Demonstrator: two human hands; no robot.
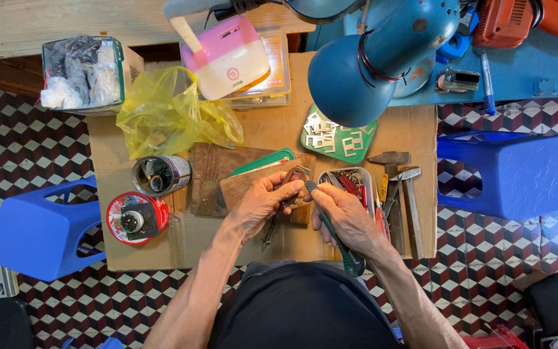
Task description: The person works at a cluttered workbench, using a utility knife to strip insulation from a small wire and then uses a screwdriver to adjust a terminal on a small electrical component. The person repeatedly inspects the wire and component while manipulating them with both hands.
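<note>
My left hand (263, 201) grips a small brown curved piece (294, 176) over a wooden block (243, 184) on the cardboard sheet (182, 242). A dark metal tool (270, 231) hangs down below that hand. My right hand (345, 216) holds a green-handled tool (343, 249), its tip meeting the brown piece. Both hands are close together at the middle of the cardboard.
A tray of small tools (353, 182) and two hammers (402, 194) lie to the right. Left are a tin can (161, 175), a red round tin (138, 218) and a yellow plastic bag (166, 116). Blue plastic stools (43, 226) (508, 171) flank the cardboard. A blue lamp (382, 58) hangs above.
</note>
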